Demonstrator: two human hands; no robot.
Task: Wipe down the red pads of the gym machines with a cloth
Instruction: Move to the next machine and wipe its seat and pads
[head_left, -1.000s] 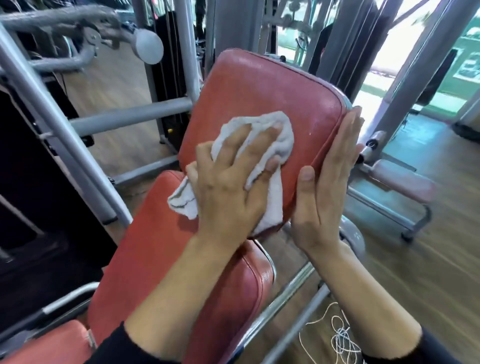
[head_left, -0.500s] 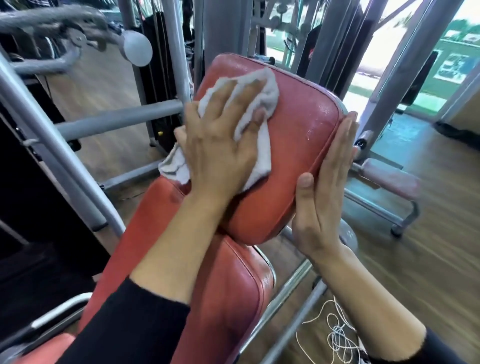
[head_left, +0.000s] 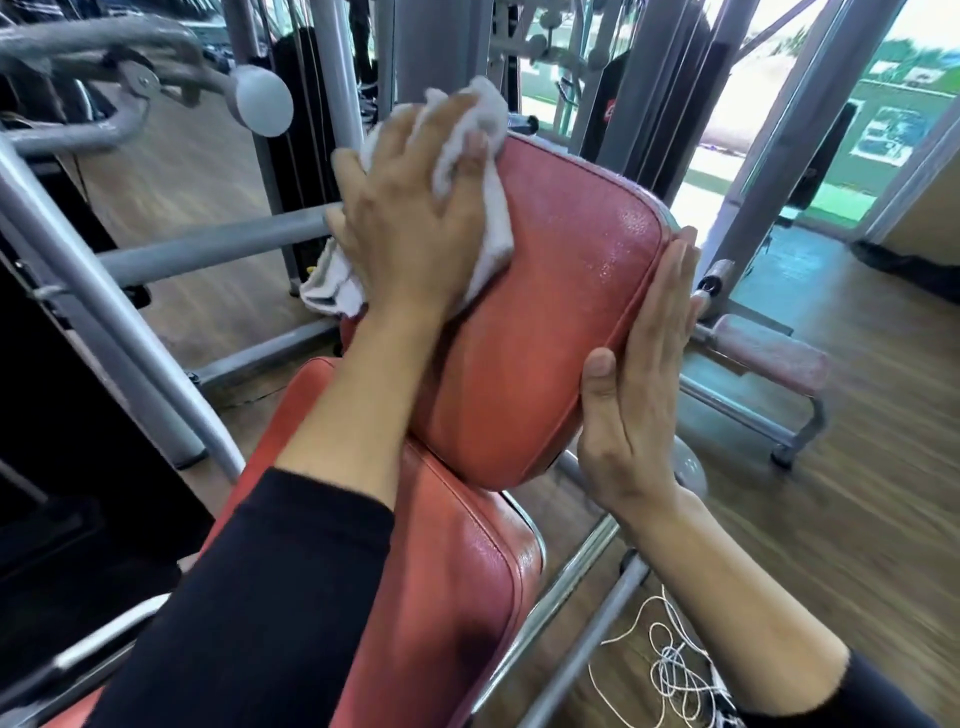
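A red upper pad (head_left: 550, 322) stands tilted in the middle of the view, above a longer red lower pad (head_left: 457, 582). My left hand (head_left: 415, 218) presses a white cloth (head_left: 488, 208) against the pad's top left corner, its fingers spread over the cloth. Part of the cloth hangs down past the pad's left edge. My right hand (head_left: 639, 374) lies flat against the pad's right side edge, fingers straight, thumb on the front face.
Grey steel frame tubes (head_left: 104, 312) run along the left, with a round grey cap (head_left: 262, 101) above. A small pink padded bench (head_left: 769, 358) stands at right on the wooden floor. White cord (head_left: 670, 660) lies coiled on the floor at lower right.
My left hand has slid the cloth up the pad, from its middle to the top left corner. My right hand has stayed on the pad's right edge.
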